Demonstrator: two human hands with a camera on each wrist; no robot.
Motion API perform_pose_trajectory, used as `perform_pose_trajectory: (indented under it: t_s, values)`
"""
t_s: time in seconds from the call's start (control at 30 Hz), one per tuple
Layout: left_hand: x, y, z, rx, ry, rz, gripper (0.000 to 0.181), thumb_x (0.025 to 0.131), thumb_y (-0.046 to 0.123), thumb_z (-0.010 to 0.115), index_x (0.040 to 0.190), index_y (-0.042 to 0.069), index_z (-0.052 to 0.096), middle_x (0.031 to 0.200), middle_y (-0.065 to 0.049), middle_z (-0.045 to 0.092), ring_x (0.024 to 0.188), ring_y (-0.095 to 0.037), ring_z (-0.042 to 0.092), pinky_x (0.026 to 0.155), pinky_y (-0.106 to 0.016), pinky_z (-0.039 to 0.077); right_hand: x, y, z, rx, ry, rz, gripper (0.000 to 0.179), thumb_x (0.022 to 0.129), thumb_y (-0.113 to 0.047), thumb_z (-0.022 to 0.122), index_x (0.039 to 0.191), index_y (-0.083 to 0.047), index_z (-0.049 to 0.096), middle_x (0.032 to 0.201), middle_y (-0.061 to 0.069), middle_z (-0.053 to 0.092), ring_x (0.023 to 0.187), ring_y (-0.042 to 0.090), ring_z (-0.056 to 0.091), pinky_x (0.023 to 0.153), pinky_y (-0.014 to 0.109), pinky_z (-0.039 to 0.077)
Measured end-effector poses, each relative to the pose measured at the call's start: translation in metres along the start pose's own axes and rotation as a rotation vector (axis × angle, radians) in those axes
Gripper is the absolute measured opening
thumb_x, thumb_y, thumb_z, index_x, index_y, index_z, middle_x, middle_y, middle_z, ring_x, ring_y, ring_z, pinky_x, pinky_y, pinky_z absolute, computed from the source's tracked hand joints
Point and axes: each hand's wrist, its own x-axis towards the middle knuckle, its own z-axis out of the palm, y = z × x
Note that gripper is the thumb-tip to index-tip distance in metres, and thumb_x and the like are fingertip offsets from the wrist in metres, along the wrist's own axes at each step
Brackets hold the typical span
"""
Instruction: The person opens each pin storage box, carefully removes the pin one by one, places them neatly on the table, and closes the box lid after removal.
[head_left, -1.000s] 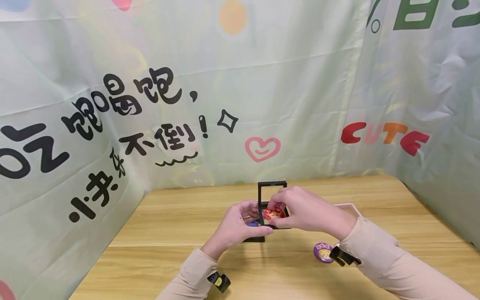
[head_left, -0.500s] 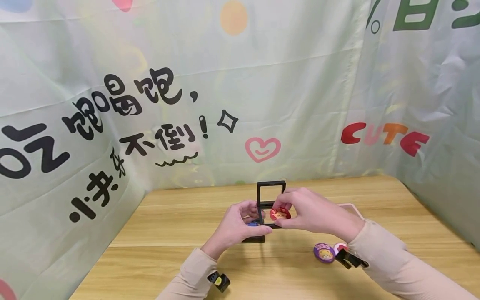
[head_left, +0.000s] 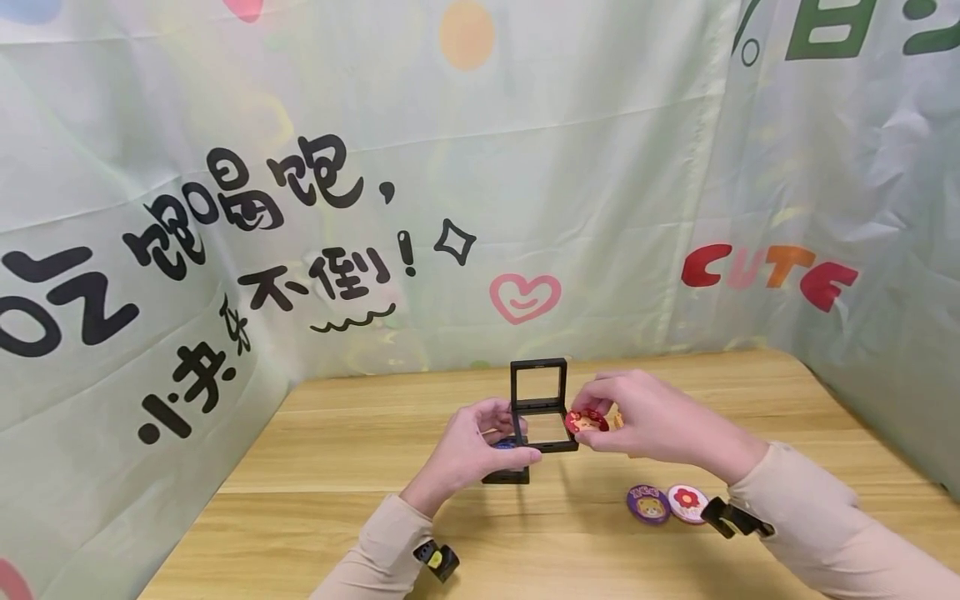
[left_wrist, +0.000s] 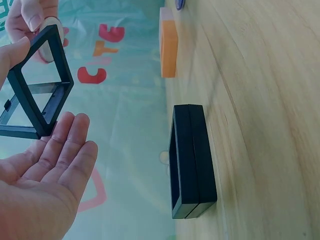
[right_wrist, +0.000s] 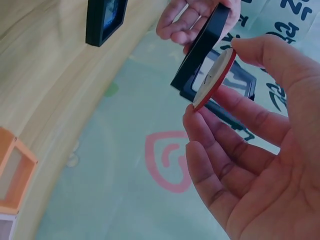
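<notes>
My left hand (head_left: 468,446) holds a black display frame (head_left: 538,363), hinged wide with clear film in both halves, raised above the table. In the left wrist view the thumb is on its edge and the fingers stretch out beside it. My right hand (head_left: 660,425) pinches a round red badge (head_left: 583,422) with a cartoon face between thumb and fingers, at the frame's right side. The badge's white back (right_wrist: 215,75) shows in the right wrist view. Behind the left hand a second black frame (left_wrist: 192,160) stands on the table with something blue inside.
A purple bear badge (head_left: 648,505) and a white badge with a red flower (head_left: 687,503) lie side by side on the wooden table (head_left: 300,500). An orange frame (left_wrist: 169,50) stands farther right beside a pale one (left_wrist: 166,14). Printed cloth (head_left: 600,192) hangs around the table.
The right hand has drawn the red badge out of the black frame toward the right. The white flower badge has come into full view. The left hand holds the frame nearly still.
</notes>
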Motion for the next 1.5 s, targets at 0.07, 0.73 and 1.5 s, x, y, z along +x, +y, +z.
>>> perform_pose_trajectory:
  t_s: [0.07,0.73,1.5]
  values:
    - [0.0,0.0,0.0,-0.001,0.003,0.001,0.055,0.083,0.026,0.095,0.126,0.005,0.068,0.123,-0.013,0.074,0.112,-0.017,0.07,0.115,-0.04,0.055,-0.002,0.003,-0.001,-0.002,0.003,0.008,0.012,0.092,-0.028,0.083,0.103,-0.025,0.078,0.098,-0.015,0.073,0.091,0.002,0.068,0.074,0.024,0.059]
    - [0.0,-0.002,0.0,0.01,0.02,0.0,0.058,0.083,0.027,0.095,0.13,0.005,0.067,0.125,-0.016,0.073,0.113,-0.015,0.069,0.114,-0.036,0.056,-0.018,0.026,0.041,0.01,-0.112,0.037,0.018,0.089,-0.032,0.084,0.099,-0.02,0.076,0.086,-0.012,0.061,0.076,0.002,0.054,0.065,0.019,0.048]
    - [-0.001,-0.002,0.0,0.023,0.035,-0.013,0.074,0.082,0.03,0.095,0.142,0.004,0.062,0.127,-0.014,0.072,0.118,-0.019,0.07,0.114,-0.044,0.056,-0.027,0.031,0.077,0.0,-0.197,0.058,0.016,0.084,-0.03,0.087,0.092,-0.021,0.076,0.075,-0.012,0.057,0.063,-0.003,0.043,0.053,0.019,0.038]
